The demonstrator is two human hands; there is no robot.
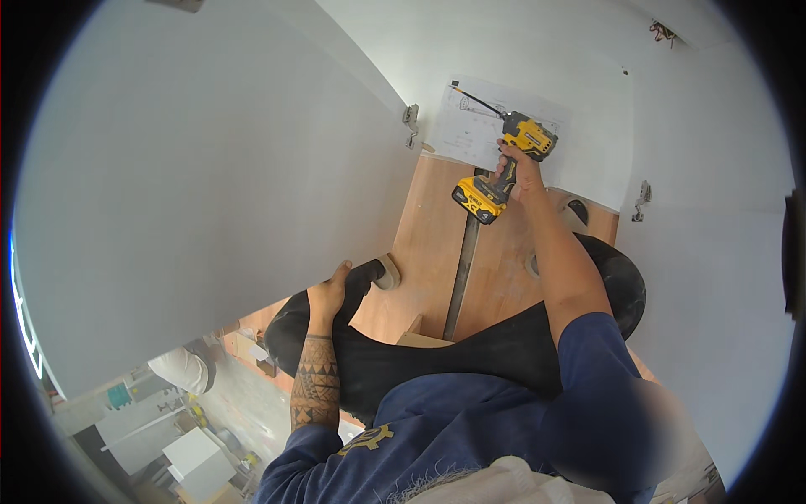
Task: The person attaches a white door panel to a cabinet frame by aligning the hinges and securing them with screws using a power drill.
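Note:
My right hand (524, 175) is wrapped round the grip of a yellow and black cordless impact driver (531, 137). Its long thin bit (478, 102) points to the upper left, over a printed drawing sheet (460, 144) lying on a white cabinet panel (600, 160). My left hand (329, 296) grips the lower edge of a large white cabinet door (210, 185), thumb in view, other fingers largely hidden. A metal hinge (410, 124) is fixed at the door's far right edge. The bit's tip is apart from that hinge.
Another hinge (642, 202) sits on the white side panel (705, 252) at the right. Loose wires (662, 34) stick out at the upper right. A dark strip (463, 277) runs between wood-coloured boards (495, 260) beneath me. White boxes (200, 462) and clutter lie at the lower left.

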